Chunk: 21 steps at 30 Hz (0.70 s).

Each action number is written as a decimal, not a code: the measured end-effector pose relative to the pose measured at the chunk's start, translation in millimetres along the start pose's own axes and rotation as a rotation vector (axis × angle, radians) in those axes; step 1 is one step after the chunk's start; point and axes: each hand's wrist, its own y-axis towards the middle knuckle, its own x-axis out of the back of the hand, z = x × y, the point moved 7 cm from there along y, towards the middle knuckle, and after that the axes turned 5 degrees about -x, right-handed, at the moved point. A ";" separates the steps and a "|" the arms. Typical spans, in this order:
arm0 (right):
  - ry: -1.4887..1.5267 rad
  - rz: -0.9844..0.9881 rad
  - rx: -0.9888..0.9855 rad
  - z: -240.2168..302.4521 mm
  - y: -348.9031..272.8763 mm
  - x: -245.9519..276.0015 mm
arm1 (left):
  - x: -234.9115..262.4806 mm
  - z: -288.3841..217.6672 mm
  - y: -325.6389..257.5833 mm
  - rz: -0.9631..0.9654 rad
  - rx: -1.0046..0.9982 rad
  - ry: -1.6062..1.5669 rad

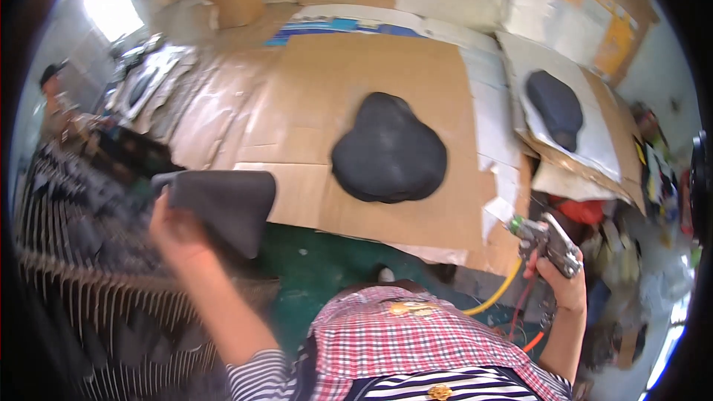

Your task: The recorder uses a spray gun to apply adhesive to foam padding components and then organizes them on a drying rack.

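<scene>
My left hand [180,234], blurred by motion, grips the edge of a dark grey, flexible-looking sheet piece [232,200] at the left, off the table. Its thumb and fingers are closed on that edge. At the lower right, my right hand [558,280] is wrapped round a metal spray gun [548,241] with a green part at its front end. The gun tilts up and left, beside the table's right front corner. Between my hands, a black three-lobed pad shaped like a wide bicycle saddle [389,150] lies on the cardboard, touched by neither hand.
Cardboard [297,104] covers the table. To the right, a second black pad [555,110] lies on a white-covered stand. Yellow hose [496,297] runs near the gun. A rack with wire rows [111,312] holds dark pieces at left; another person [59,108] is behind it.
</scene>
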 end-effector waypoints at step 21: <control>0.101 0.932 -0.085 -59.9 175.2 -261.4 | -311.4 -476.4 -130.7 0.050 -1.203 0.123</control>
